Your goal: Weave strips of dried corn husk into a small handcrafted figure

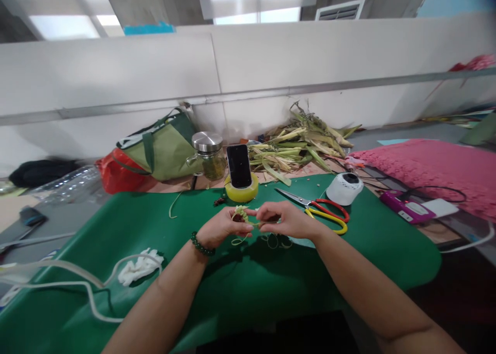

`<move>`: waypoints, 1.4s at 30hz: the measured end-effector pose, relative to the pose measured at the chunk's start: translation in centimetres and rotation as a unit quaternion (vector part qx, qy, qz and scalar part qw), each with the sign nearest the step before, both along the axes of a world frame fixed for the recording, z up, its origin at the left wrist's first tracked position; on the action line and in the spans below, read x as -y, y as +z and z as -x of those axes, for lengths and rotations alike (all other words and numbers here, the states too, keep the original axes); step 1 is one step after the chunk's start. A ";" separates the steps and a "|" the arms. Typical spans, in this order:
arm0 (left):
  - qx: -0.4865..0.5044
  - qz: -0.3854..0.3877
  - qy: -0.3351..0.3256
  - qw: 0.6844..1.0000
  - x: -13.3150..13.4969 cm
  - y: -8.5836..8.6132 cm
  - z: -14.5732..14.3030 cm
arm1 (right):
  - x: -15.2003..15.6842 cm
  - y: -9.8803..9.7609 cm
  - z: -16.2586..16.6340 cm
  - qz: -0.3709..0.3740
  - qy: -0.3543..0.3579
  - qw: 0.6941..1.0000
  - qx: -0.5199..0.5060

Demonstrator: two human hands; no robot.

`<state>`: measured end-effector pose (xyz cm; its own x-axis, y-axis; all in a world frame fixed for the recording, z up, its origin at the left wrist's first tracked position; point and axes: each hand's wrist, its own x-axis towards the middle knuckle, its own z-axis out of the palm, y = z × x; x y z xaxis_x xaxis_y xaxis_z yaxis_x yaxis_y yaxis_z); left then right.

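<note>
Above the green mat [163, 230], my left hand [222, 228] is closed on a small woven piece [239, 215], pale green with a dark red part. A thin pale-green strand loops below it. My right hand [287, 218] is closed just beside, its fingertips pinching a pale-green strand [253, 224] that runs to the woven piece. My fingers partly hide the piece. Beneath my right hand lie a few loops of thin material [273, 241], hard to make out. Scissors [318, 206] with red and yellow handles lie open to the right.
A phone [239, 165] leans upright in a yellow tape roll [242, 189]. Behind are a glass jar [209, 160], a green bag [158, 142] and piled dry husks [298, 142]. A white thread spool [344, 188] and purple power strip [406, 206] stand right; white cables [89, 287] and crumpled tissue [140, 267] left.
</note>
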<state>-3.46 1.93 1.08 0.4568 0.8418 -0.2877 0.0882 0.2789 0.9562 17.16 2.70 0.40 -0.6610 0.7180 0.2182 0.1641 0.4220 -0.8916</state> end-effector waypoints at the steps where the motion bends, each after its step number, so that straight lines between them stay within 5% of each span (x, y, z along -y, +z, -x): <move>1: -0.003 0.003 0.003 1.000 0.0 0.1 0.0 | -0.1 -0.1 0.0 0.016 0.000 1.000 -0.003; 13: -0.035 0.030 -0.041 0.998 0.5 0.5 -0.2 | -1.0 0.7 -1.1 0.102 0.021 0.995 -0.003; 17: -0.045 0.024 -0.068 0.996 0.6 0.1 -0.7 | -1.1 0.7 -0.7 0.063 -0.023 0.995 -0.067; 23: -0.062 0.001 -0.093 0.994 0.8 -0.3 -1.3 | -0.5 -0.3 0.8 0.019 -0.056 0.998 -0.017; 32: -0.053 0.010 -0.085 0.995 0.8 -0.1 -1.1 | -0.6 0.0 0.5 0.041 -0.048 0.998 -0.018; 42: -0.098 -0.085 -0.059 0.990 0.8 -0.4 -1.5 | -0.8 0.0 0.9 0.098 -0.063 0.992 -0.048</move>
